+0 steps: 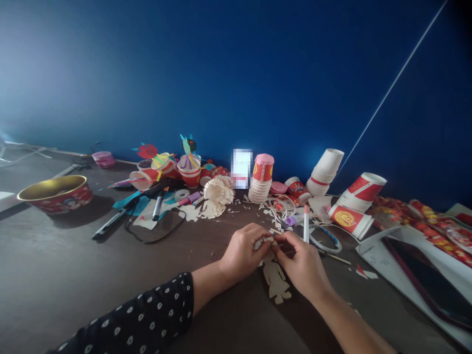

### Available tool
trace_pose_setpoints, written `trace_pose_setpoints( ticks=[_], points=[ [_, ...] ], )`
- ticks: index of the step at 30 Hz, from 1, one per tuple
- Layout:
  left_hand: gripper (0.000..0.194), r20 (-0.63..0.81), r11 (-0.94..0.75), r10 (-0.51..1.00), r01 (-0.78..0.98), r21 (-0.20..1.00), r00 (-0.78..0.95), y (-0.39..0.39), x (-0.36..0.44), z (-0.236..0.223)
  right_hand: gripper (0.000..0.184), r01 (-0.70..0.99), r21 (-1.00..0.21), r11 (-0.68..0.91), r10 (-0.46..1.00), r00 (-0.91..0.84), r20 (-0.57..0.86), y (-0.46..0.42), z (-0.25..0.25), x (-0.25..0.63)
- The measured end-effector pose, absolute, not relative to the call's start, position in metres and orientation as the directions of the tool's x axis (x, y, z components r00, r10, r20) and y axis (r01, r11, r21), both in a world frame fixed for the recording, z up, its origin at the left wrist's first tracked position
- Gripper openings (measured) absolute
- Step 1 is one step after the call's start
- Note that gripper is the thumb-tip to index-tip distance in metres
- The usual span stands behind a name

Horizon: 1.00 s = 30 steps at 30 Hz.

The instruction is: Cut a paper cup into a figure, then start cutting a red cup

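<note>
A cream paper doll cutout (276,280) with a skirt-like body and two feet shows just below my hands, over the dark table. My left hand (246,248) is closed in a pinch at the doll's upper end, thumb and fingers meeting at a pale paper part (268,241). From the other side, my right hand (298,258) pinches the same upper end. Fingers of both hands hide much of that part, so its exact shape cannot be made out. Beyond them a ruffled cream paper piece (217,195) rests among scraps.
Stacked paper cups (261,179), a lit phone screen (242,168) and tipped cups (350,221) stand along the blue wall. Left are a gold-lined red bowl (55,194) and a black cable (155,242). A white marker (306,223) stands near my right hand; a dark tablet-like device (431,280) lies right.
</note>
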<state>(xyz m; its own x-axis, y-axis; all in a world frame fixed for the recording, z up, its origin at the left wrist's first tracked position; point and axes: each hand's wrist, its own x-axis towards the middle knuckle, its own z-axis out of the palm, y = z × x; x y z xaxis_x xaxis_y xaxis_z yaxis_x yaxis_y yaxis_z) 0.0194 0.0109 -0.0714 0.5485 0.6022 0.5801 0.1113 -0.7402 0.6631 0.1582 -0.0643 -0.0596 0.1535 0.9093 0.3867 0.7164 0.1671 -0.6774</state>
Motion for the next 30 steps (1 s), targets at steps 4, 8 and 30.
trace_pose_setpoints(
  ticks=[4, 8, 30],
  points=[
    [0.016, 0.599, -0.75, 0.582, 0.077, 0.657, 0.55, 0.011, 0.019, -0.07, 0.008, 0.706, -0.69, 0.162, 0.91, 0.163, 0.38, -0.065, -0.06, 0.158],
    [0.015, 0.596, -0.747, 0.579, 0.069, 0.661, 0.557, 0.011, 0.02, -0.068, 0.007, 0.688, -0.708, 0.16, 0.912, 0.172, 0.373, -0.065, -0.06, 0.157],
    [0.015, 0.447, -0.59, 0.773, 0.25, 0.768, 0.45, 0.016, 0.019, -0.068, 0.023, 0.467, -0.877, 0.109, 0.967, 0.154, 0.203, -0.061, -0.067, 0.162]
  ],
)
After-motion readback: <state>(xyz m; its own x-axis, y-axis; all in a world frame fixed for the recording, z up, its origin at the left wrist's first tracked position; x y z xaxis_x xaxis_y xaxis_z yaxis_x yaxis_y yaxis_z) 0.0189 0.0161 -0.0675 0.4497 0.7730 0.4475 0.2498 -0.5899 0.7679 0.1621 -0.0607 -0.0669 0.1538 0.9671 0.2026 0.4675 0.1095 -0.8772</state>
